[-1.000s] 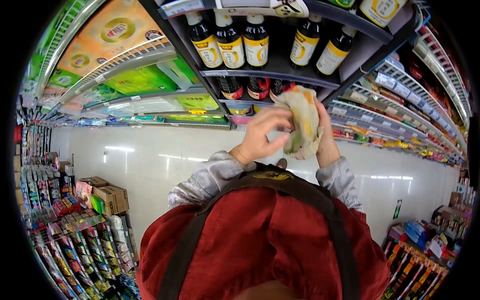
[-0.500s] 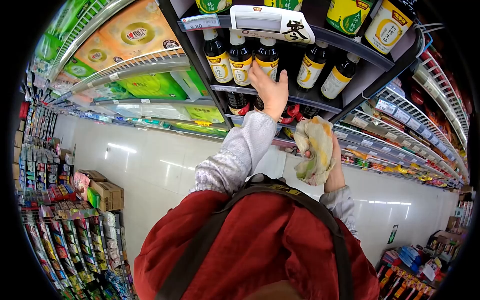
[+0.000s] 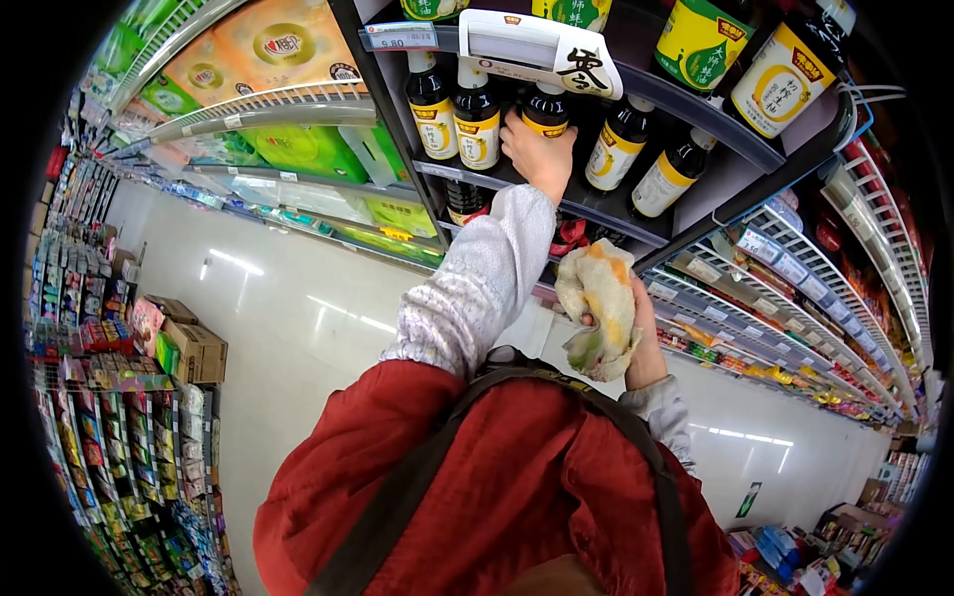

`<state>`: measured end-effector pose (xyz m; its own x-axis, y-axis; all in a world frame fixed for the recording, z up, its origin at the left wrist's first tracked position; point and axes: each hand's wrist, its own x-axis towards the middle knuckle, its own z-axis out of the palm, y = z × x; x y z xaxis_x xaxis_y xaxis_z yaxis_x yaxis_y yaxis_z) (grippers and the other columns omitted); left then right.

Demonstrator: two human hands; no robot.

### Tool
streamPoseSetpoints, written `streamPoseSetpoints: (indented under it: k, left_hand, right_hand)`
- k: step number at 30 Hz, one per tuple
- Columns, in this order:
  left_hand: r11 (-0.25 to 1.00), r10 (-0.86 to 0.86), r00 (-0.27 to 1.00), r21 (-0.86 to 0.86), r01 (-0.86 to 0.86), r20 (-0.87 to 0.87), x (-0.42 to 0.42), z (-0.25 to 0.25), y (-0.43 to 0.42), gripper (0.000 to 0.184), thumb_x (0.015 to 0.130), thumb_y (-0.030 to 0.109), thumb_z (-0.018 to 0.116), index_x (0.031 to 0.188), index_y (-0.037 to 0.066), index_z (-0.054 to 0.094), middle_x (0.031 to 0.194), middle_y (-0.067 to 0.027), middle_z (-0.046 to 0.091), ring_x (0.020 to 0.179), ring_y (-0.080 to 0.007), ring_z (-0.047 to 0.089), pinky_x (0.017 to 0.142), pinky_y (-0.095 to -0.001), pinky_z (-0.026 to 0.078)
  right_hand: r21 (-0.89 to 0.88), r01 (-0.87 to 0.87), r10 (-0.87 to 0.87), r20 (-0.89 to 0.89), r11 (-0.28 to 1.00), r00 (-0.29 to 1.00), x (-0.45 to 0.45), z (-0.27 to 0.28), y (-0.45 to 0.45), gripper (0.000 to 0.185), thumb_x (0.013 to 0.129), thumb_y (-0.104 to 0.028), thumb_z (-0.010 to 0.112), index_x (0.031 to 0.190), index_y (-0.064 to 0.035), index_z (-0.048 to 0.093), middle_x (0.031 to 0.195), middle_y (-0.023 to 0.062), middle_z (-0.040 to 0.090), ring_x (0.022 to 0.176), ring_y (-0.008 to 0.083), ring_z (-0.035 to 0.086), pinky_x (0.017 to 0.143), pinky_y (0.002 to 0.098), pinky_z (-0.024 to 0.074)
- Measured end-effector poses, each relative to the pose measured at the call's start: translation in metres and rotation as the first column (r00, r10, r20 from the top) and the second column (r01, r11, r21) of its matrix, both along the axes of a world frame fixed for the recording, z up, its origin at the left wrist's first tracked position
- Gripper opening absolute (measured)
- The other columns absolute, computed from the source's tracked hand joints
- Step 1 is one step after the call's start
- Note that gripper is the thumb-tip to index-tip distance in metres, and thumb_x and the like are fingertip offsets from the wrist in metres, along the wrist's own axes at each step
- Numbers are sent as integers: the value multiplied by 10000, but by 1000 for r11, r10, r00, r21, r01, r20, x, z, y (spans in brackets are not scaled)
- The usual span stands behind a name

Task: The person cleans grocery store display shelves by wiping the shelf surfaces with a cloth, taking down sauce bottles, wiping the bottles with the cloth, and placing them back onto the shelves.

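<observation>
My left hand [image 3: 540, 159] reaches onto a shelf with its fingers wrapped round a dark sauce bottle [image 3: 545, 107] with a yellow and white label. The lower part of that bottle is hidden behind the hand. Two similar bottles [image 3: 477, 124] stand upright just to its left, and two more [image 3: 618, 149] stand to its right with a gap between. Lower down, in front of the shelf, a crumpled, stained cloth [image 3: 599, 303] is gripped by my right hand [image 3: 646, 333], whose fingers are mostly behind it.
A white sign holder [image 3: 537, 48] and a price tag [image 3: 399, 37] hang from the shelf edge above my left hand. Larger bottles [image 3: 785, 74] stand on the upper shelf. Tissue packs [image 3: 278, 50] fill the left shelves. Cartons [image 3: 199, 348] sit across the aisle.
My left hand has gone from fingers spread against the bottle to closing round it. The bottle appears slightly shifted to the right. My right hand and the cloth have moved a little left and down.
</observation>
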<state>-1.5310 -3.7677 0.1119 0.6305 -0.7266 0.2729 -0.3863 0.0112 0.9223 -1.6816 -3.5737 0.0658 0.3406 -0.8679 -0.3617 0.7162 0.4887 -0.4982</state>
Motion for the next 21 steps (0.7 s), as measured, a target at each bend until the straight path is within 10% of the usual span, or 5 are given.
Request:
streamPoseSetpoints:
  k: [16, 19, 21]
  left_hand:
    - [717, -413, 776, -355, 600, 477, 39, -11, 21, 689, 503, 65, 838, 1122, 54, 536, 1142, -150, 580, 1049, -335, 575, 908, -362, 475]
    - [677, -417, 758, -385, 627, 502, 36, 18, 50, 634, 509, 98, 848, 1066, 57, 547, 1069, -148, 580, 968, -345, 595, 831, -371, 499]
    - [611, -474, 682, -350, 710, 557, 32, 28, 67, 621, 519, 208, 843, 1050, 57, 560, 1006, -134, 576, 883, -345, 594, 777, -403, 503]
  right_hand:
    - [-127, 235, -246, -82, 964, 966, -12, 17, -3, 525, 980, -402, 326, 1352, -41, 408, 1260, 152, 560, 1046, 292, 614, 772, 424, 564]
    - [-425, 399, -519, -214, 812, 828, 11, 56, -13, 510, 998, -342, 246, 1397, -42, 354, 1343, 142, 490, 1185, 299, 525, 1034, 416, 412]
    - [-734, 352, -783, -387, 581, 487, 43, 51, -36, 464, 1005, -281, 290, 1392, -35, 366, 1321, 133, 505, 1178, 296, 521, 1029, 392, 392]
